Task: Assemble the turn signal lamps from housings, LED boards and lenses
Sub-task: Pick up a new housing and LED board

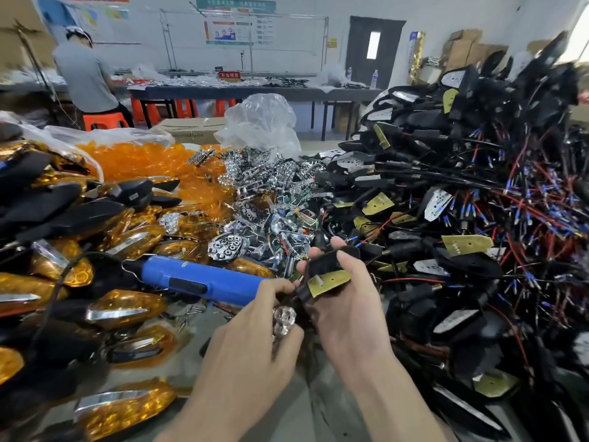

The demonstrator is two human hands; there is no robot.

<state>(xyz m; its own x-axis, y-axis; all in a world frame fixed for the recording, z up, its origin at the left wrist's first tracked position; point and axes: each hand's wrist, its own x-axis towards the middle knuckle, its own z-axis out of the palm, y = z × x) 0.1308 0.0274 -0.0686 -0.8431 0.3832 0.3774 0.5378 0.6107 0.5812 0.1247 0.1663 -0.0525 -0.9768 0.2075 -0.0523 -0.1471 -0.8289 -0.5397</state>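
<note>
- Though the heap of wired housings (462, 193) at three o'clock looks heavy as a whole, each piece is probably light. The trailing wires tangle, so lifting by the shell rather than the wire seems wise.
- The finished amber lamps (127, 307) at nine o'clock have glossy lenses, likely slippery and easily scratched.
- The blue screwdriver (197, 279) lies at ten o'clock from the hands, untouched.
- The right hand (347, 301) is curled round one black housing (322, 264) with a yellow board (331, 280) on it. It looks like stiff plastic, best held by its sides.
- The left hand (255, 314) pinches a small chrome reflector (283, 319) just beside the housing. It looks thin and shiny, so it is best held by the edges.
</note>
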